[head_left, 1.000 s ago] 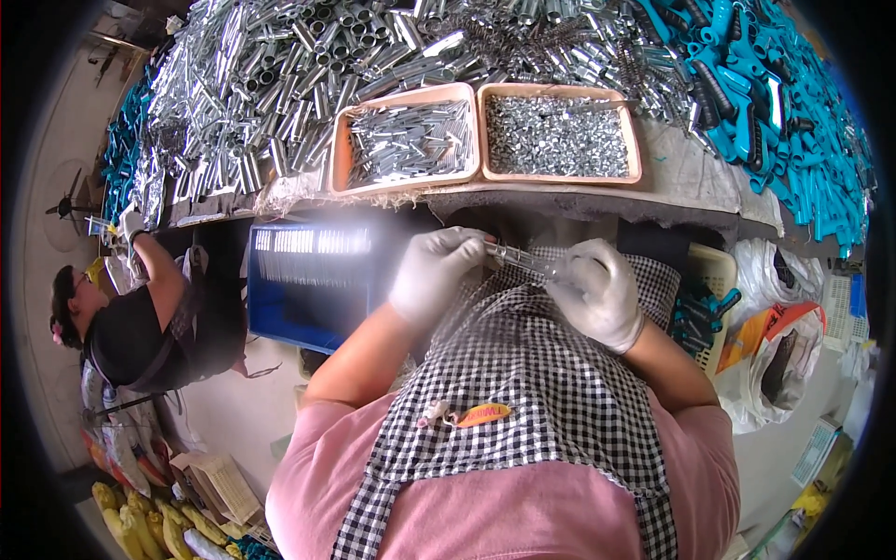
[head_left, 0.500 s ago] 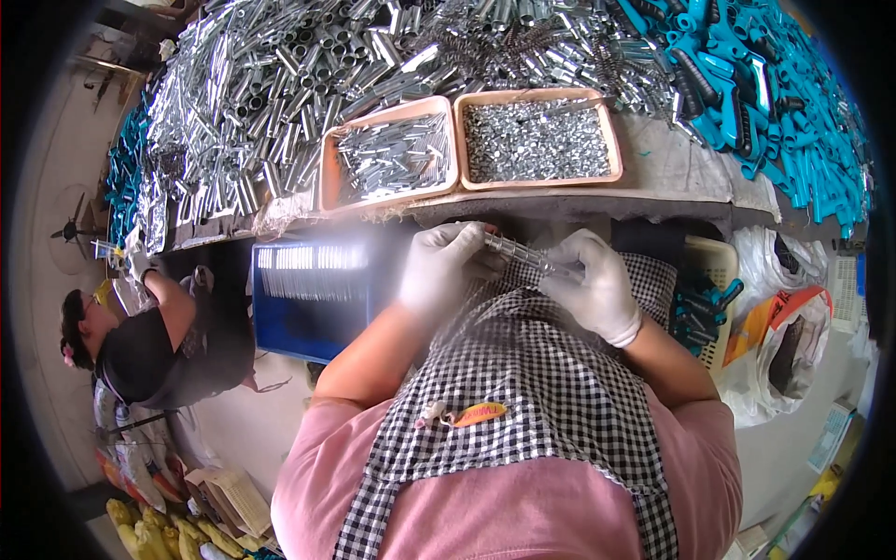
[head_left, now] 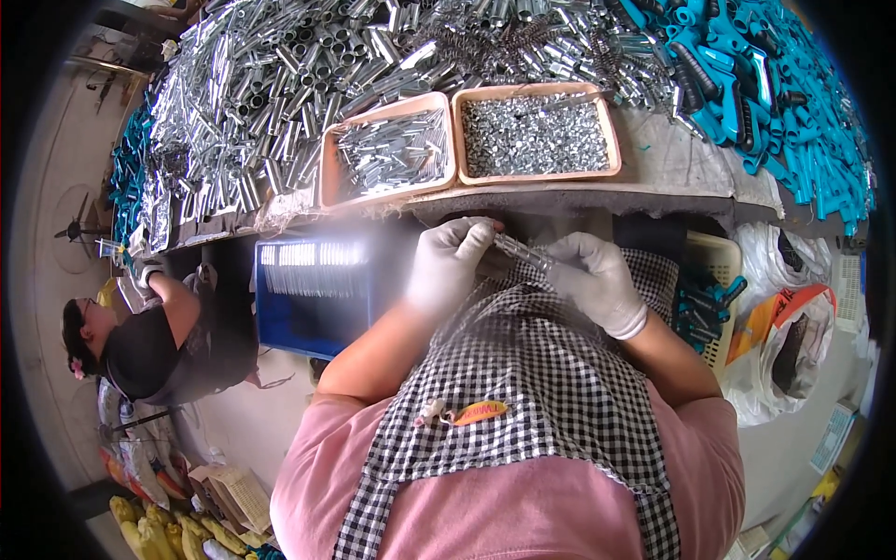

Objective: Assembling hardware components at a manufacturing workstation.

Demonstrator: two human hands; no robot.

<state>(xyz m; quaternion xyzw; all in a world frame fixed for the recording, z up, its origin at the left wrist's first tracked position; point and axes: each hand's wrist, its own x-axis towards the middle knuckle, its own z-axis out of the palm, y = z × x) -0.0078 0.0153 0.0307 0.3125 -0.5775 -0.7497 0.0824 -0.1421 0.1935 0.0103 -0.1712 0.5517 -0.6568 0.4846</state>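
Between my two white-gloved hands is a slim silver metal part (head_left: 523, 250), slanting down to the right; it looks like a rod with a coil spring around it. My left hand (head_left: 446, 266) is closed around its upper left end, thumb and fingers pinched together. My right hand (head_left: 595, 285) grips the lower right end with bent fingers, which partly cover it. Both hands are above my checked apron (head_left: 513, 373), just in front of the table edge. Haze blurs the area around the left wrist.
Two pinkish trays, one with thin metal pins (head_left: 327, 177) and one with small metal pieces (head_left: 613, 149), stand at the table edge. Behind lie heaped metal tubes (head_left: 308, 75) and teal handles (head_left: 737, 84). A blue bin (head_left: 280, 327), a cream basket (head_left: 733, 261) and a co-worker (head_left: 149, 345) are nearby.
The metal part has tilted slightly more downward to the right, and the fingers of my right hand have closed further over its end. My left hand has shifted a little.
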